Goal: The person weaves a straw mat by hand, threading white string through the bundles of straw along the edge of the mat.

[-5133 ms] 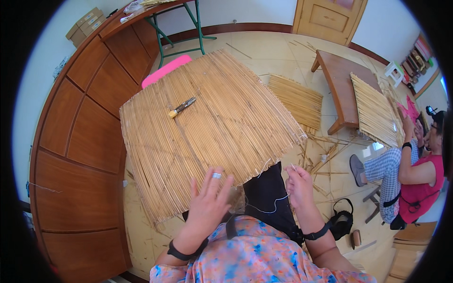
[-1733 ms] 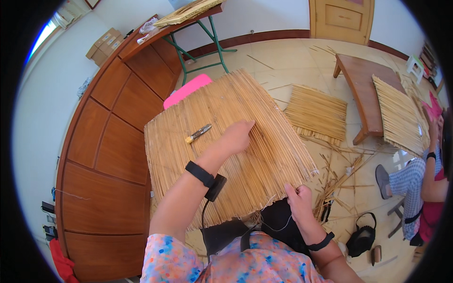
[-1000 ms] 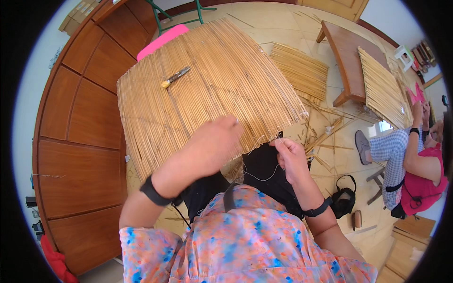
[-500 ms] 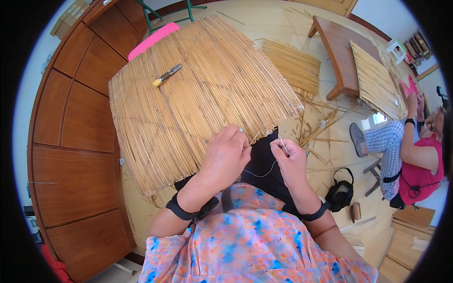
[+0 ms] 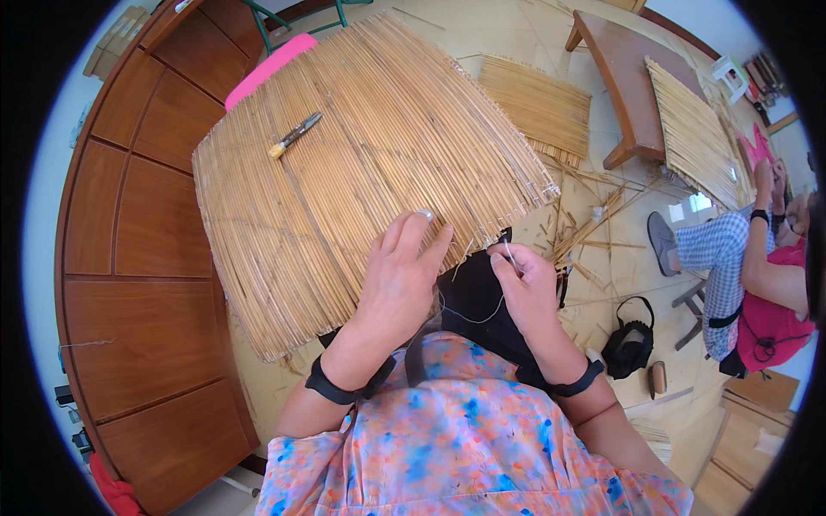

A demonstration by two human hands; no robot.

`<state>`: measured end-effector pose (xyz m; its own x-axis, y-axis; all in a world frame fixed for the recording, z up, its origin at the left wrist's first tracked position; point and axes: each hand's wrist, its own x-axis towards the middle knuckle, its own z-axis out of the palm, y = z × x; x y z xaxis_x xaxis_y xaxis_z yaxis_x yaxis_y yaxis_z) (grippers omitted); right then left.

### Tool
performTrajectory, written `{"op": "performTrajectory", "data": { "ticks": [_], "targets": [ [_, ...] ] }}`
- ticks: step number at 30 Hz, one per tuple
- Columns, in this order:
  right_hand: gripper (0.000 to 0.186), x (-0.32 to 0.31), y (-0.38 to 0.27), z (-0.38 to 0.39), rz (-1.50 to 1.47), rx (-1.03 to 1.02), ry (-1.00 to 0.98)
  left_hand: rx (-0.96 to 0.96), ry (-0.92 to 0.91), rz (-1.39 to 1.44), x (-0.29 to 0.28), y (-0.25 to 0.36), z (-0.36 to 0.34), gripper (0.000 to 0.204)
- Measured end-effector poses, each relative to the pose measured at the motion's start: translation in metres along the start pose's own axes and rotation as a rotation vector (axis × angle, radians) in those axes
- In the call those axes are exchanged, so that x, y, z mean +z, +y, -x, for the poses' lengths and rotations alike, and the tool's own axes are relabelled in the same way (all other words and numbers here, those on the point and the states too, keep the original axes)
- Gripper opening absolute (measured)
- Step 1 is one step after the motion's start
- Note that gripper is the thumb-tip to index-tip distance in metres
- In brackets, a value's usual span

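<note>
Now that the left hand [image 5: 400, 275], lately stretched across the reed mat [image 5: 344, 172] spread out ahead, has come back to its near edge with fingers splayed, the white thread [image 5: 473, 322] looping beside that edge seems held only by the pinching right hand [image 5: 525, 284].

- Left hand [image 5: 397, 273], centre: fingers spread over reed mat [image 5: 370, 163].
- Right hand [image 5: 528, 282], three o'clock: white thread [image 5: 476, 322] in grip.
- Dark-handled tool [image 5: 297, 135], half past ten: on mat.

mat [image 5: 370, 146] tan, striped; thread [image 5: 478, 322] white; wristbands [image 5: 581, 383] black
</note>
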<state>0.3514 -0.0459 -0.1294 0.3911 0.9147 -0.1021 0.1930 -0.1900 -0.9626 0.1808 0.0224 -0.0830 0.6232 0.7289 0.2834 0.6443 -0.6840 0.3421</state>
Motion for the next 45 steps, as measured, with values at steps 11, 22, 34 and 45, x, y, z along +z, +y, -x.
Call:
{"op": "performTrajectory", "data": {
  "ticks": [11,22,34,45],
  "targets": [
    [0.021,0.018,0.004,-0.009,-0.284,0.204,-0.232,-0.020,-0.207,-0.056,-0.002,-0.002,0.011,0.054],
    [0.027,0.028,0.002,-0.012,-0.262,0.147,-0.125,-0.041,-0.151,0.027,-0.002,-0.014,0.011,0.054],
    [0.031,0.024,0.004,-0.010,-0.099,0.172,-0.122,-0.020,-0.147,-0.026,-0.006,-0.011,0.000,0.051],
    [0.035,0.025,0.002,-0.008,-0.315,0.302,-0.071,-0.025,-0.107,0.043,-0.005,-0.018,0.000,0.048]
  ]
}}
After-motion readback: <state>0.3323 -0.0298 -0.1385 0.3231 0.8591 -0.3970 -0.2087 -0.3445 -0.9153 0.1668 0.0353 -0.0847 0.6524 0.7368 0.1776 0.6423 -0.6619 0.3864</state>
